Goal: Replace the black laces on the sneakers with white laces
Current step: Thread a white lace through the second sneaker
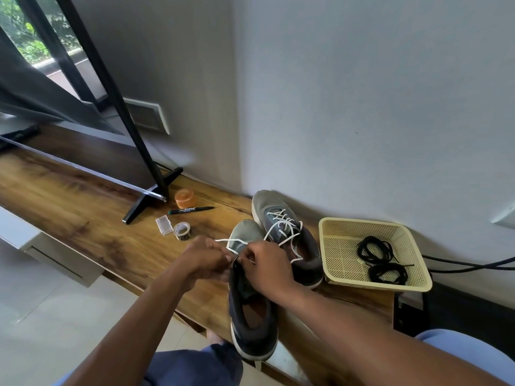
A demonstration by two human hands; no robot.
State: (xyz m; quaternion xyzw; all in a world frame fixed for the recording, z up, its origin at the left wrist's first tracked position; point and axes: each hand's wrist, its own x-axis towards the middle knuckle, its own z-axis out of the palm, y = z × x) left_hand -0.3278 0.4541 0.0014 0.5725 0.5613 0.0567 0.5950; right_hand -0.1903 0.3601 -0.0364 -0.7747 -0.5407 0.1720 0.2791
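- Head view shows me the near sneaker (pixel 252 310) lying on the wooden shelf (pixel 83 213), its toe pointing away and its heel sticking out over the front edge.
- I see a white lace (pixel 233 241) running across its toe end, and both hands meet right there.
- My left hand (pixel 201 260) has its fingers curled and seems to pinch the lace. My right hand (pixel 266 264) is curled on the lace too, resting on the tongue of the shoe.
- I think the step now is pushing the lace through the low holes. To do it well I would keep both ends the same length, pull flat with no twist, and hold the shoe so it cannot tip off the edge.
- The far sneaker (pixel 284 232) sits touching the near one and already has white lace crossed up it, with loose ends.
- Two black laces (pixel 381 259) lie coiled in the cream basket (pixel 328 246), just beside the far sneaker.
- My hands hide the holes and the lace tips, so I cannot tell which hole is next.
- Farther left are a roll of tape (pixel 181 230), a pen (pixel 191 210) and an orange tub (pixel 184 198).
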